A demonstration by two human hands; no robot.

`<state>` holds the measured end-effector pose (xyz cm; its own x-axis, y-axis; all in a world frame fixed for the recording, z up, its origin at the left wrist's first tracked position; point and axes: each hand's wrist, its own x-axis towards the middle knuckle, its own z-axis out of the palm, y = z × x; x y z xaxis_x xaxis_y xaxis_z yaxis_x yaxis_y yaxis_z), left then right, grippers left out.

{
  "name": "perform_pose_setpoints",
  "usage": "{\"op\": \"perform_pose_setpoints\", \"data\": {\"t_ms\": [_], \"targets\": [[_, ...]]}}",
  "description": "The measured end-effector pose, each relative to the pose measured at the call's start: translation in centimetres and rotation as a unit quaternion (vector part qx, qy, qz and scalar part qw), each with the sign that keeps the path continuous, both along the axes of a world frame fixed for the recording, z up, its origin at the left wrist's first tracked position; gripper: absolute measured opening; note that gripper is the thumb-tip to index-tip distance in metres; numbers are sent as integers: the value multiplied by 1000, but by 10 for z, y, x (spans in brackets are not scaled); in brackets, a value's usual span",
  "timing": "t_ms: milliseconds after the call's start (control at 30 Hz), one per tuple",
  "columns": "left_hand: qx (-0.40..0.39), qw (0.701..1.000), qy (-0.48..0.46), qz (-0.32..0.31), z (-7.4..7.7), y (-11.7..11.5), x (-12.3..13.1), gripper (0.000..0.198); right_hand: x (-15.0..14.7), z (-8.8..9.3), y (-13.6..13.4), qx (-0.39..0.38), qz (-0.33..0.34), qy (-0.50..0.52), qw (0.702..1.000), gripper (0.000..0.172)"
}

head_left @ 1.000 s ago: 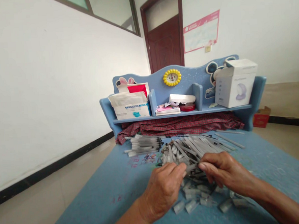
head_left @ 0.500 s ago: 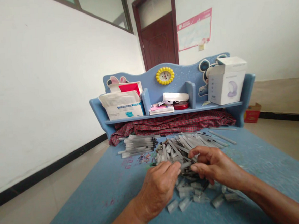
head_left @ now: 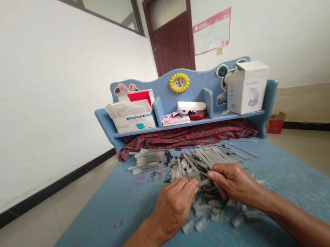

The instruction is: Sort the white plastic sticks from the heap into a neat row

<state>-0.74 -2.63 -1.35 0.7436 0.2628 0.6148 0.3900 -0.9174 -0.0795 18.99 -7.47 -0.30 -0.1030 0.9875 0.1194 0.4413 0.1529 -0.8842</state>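
My left hand [head_left: 175, 200] is closed, its thumb and fingers pinched together. From its fingertips a translucent pen barrel [head_left: 204, 182] points right. Close by on the right, my right hand [head_left: 234, 182] has thumb and forefinger pressed together, and whatever they grip is too small to make out. A thin dark stick [head_left: 224, 204] shows under its curled fingers. Both hands are over a heap of loose pen parts [head_left: 188, 166]. Clear pen caps [head_left: 203, 210] lie scattered on the blue table just in front of the hands.
Left of the heap, pens with dark tips [head_left: 152, 159] lie in a stack. Long barrels [head_left: 243, 149] reach toward the right rear. Behind, a checked cloth [head_left: 182, 135] lies under a blue shelf [head_left: 156, 128] bearing a mask box [head_left: 137, 121] and a white carton [head_left: 248, 90].
My right thumb and forefinger, apart before, have closed together near the heap. The left hand keeps its pinch in nearly the same place. The whole view has shifted slightly.
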Motion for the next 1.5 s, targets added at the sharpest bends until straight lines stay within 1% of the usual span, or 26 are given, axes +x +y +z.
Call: {"op": "perform_pose_setpoints", "data": {"t_ms": [33, 100, 133, 200, 300, 333, 433, 467, 533, 633, 667, 700, 800, 833, 900, 1033, 1100, 1200, 1233, 1333, 1433, 1500], "targets": [[0, 1000, 2, -1, 0, 0, 0, 19, 0, 0, 0, -6, -2, 4, 1000, 33], [1, 1000, 3, -3, 0, -1, 1, 20, 0, 1, 0, -34, 7, 29, 999, 24], [1, 1000, 3, -3, 0, -1, 1, 20, 0, 1, 0, -45, 13, 36, 998, 25], [1, 1000, 1, -2, 0, -1, 1, 20, 0, 0, 0, -45, 15, 23, 999, 26], [2, 1000, 1, 1, 1, -2, 1, 20, 0, -1, -1, -23, 6, -15, 1000, 37], [1, 1000, 1, 1, 1, -2, 1, 20, 0, -1, 0, -28, 7, -9, 1000, 35], [-3, 1000, -3, -2, 1, -1, 1, 19, 0, -2, 0, -65, 26, 43, 997, 17], [-3, 1000, -5, -2, 1, 0, 0, 19, 0, -2, 0, -73, 32, 53, 995, 19], [-2, 1000, -8, -1, 0, 0, 0, 19, 0, -2, 0, -64, 31, 41, 997, 20], [0, 1000, -6, -1, 1, 0, 0, 20, -1, -2, 0, -33, 7, 1, 999, 35], [0, 1000, -5, -2, 1, 0, 1, 20, -1, -2, 0, -29, 4, -3, 1000, 37], [2, 1000, -4, -1, 1, -1, 1, 21, -1, -2, 0, -32, 5, 2, 999, 35], [3, 1000, -3, 0, 1, -1, 1, 21, -1, -2, 0, -56, 24, 41, 997, 21], [2, 1000, -4, 0, 1, -1, 1, 21, -1, -2, 0, -61, 29, 49, 996, 20], [-1, 1000, -4, 2, 1, 0, 1, 21, -1, -2, 0, -58, 31, 48, 997, 23], [1, 1000, -5, 3, 1, -1, 1, 20, -2, -2, 0, -37, 2, 9, 999, 34], [4, 1000, -3, 4, 1, -1, 2, 20, -1, -2, 0, -38, 5, 15, 999, 32], [4, 1000, -4, 4, 1, 0, 1, 20, -1, -1, 0, -50, 27, 58, 997, 18], [3, 1000, -5, 4, 0, 0, 1, 20, 0, -1, 0, -53, 30, 67, 996, 17], [1, 1000, -2, 2, 0, 1, 0, 19, 0, -2, 0, -46, 30, 56, 997, 22], [2, 1000, 2, 2, -1, 1, 0, 20, 0, -3, 1, -34, 18, 21, 999, 31], [1, 1000, 3, 2, -1, 2, 0, 20, 0, -4, 1, -34, 13, 21, 999, 30]]}}
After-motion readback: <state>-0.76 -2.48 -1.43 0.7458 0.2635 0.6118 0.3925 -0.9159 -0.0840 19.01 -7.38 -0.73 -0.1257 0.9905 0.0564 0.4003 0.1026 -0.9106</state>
